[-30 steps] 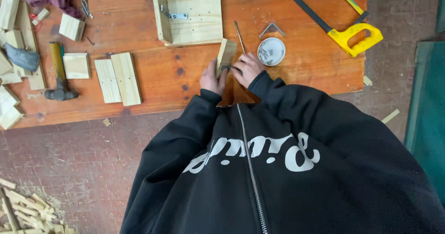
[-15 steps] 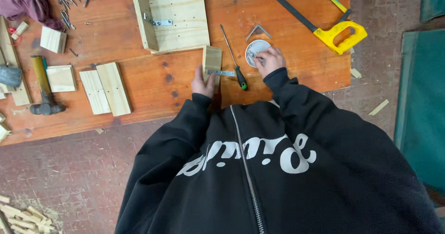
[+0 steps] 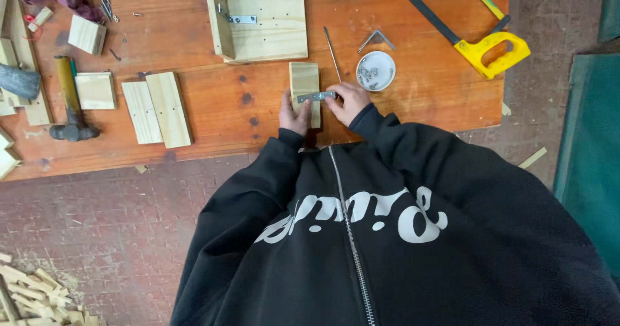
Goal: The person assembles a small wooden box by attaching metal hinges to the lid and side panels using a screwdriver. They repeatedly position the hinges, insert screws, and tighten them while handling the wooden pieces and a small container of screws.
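A small pale wood block lies on the orange-brown table near its front edge. My left hand grips the block's near left corner. A flat metal plate lies across the block, and my right hand pinches its right end. A thin screwdriver lies just right of the block, its handle end hidden under my right hand. A round white dish of screws sits right beside that hand.
A larger wooden board assembly with a metal hinge lies behind the block. An angle bracket, a yellow-handled saw, a hammer, several wood pieces and loose screws are spread around. Wood scraps lie on the brick floor.
My right hand left the white dish and came back to the block, now on the metal plate. My left hand stayed on the block.
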